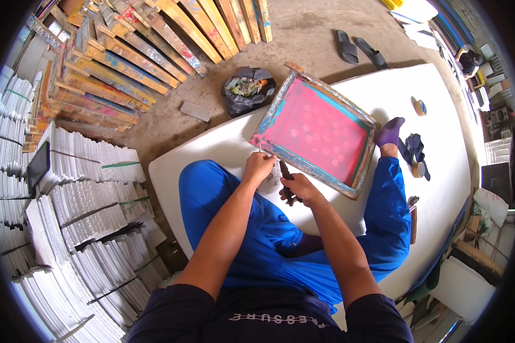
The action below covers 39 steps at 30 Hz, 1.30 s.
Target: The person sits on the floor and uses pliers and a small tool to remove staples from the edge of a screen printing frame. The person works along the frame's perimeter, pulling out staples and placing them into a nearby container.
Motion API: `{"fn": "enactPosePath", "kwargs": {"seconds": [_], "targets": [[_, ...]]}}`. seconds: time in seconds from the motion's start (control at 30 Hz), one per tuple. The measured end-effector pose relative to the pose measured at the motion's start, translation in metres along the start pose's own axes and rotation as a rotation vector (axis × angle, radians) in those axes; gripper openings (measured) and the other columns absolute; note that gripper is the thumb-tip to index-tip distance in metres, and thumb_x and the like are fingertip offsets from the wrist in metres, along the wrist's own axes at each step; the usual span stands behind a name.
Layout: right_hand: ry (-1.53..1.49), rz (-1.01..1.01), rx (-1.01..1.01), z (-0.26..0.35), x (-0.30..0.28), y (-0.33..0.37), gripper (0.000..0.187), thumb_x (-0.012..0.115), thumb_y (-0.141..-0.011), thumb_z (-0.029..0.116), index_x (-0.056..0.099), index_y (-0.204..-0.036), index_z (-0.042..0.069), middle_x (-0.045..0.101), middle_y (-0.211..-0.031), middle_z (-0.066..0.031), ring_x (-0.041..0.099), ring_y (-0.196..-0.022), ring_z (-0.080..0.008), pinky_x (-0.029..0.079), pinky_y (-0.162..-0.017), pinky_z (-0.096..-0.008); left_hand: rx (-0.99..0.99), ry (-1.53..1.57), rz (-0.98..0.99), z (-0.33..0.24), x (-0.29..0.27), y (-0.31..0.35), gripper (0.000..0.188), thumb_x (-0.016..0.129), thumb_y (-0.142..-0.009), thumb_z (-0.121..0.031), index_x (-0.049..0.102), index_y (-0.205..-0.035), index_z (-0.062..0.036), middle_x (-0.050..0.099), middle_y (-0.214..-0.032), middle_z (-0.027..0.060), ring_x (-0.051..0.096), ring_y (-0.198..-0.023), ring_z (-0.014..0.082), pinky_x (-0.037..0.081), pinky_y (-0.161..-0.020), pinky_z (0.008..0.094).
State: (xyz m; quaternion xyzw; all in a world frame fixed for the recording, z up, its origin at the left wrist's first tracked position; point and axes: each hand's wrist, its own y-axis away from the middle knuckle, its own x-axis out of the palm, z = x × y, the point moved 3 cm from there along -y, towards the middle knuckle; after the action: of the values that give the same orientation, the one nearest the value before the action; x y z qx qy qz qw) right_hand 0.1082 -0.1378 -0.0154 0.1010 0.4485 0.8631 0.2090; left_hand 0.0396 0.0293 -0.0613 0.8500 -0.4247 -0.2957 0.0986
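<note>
A wooden screen-printing frame with pink mesh leans across the white surface in front of me, its teal and pink paint worn. At its near left corner, my left hand is closed, with a thin pale rod showing above the fingers; its kind is unclear. My right hand grips a black pliers-like tool just below the frame's near edge. Between the hands, a patch of dark marks shows on the white surface, partly hidden.
A black bag of scraps stands beyond the frame, near a grey block. Wooden frames and bundled white sheets line the left. Tape rolls, dark cloth and my foot are at right; slippers lie beyond.
</note>
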Motion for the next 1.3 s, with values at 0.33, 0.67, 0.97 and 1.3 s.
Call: {"fn": "enactPosePath", "kwargs": {"seconds": [0.33,0.67,0.97,1.3], "targets": [[0.046,-0.054,-0.026,0.008,-0.003,-0.016,0.034,0.059,-0.1,0.034,0.057,-0.111,0.003,0.067,-0.09,-0.0115,0.07,-0.079,-0.0232,0.055,-0.059,-0.043,-0.003,-0.029,-0.011,-0.002,-0.003,0.002,0.037,0.071,-0.088,-0.033,0.074,-0.08,0.0037,0.069,-0.07,0.0181,0.067,-0.067,0.0263,0.049,-0.065,0.0414],[0.441,-0.244,-0.053,0.042,-0.009,-0.005,0.038,0.06,-0.097,0.033,0.061,-0.095,-0.005,0.064,-0.074,-0.0125,0.066,-0.062,-0.0209,0.05,-0.044,-0.0368,-0.008,-0.074,0.009,-0.009,-0.006,0.003,0.041,0.071,-0.088,-0.035,0.072,-0.075,0.0038,0.068,-0.067,0.0186,0.067,-0.064,0.0315,0.049,-0.064,0.0449],[0.805,-0.605,-0.137,0.021,0.014,-0.018,0.044,0.052,-0.098,0.032,0.057,-0.116,-0.008,0.07,-0.094,-0.0315,0.07,-0.093,-0.0473,0.056,-0.085,-0.0536,0.016,-0.019,0.004,-0.003,0.0,0.002,0.039,0.07,-0.089,-0.036,0.074,-0.078,0.0016,0.071,-0.072,0.0158,0.07,-0.068,0.027,0.052,-0.067,0.0408],[0.778,-0.688,-0.254,-0.001,0.013,-0.025,0.047,0.053,-0.098,0.038,0.056,-0.121,-0.003,0.07,-0.09,-0.0295,0.07,-0.088,-0.0478,0.056,-0.078,-0.0543,0.052,0.094,-0.017,0.004,0.002,-0.003,0.033,0.069,-0.092,-0.03,0.076,-0.085,0.0011,0.073,-0.076,0.0132,0.065,-0.065,0.0198,0.049,-0.064,0.0365]]}}
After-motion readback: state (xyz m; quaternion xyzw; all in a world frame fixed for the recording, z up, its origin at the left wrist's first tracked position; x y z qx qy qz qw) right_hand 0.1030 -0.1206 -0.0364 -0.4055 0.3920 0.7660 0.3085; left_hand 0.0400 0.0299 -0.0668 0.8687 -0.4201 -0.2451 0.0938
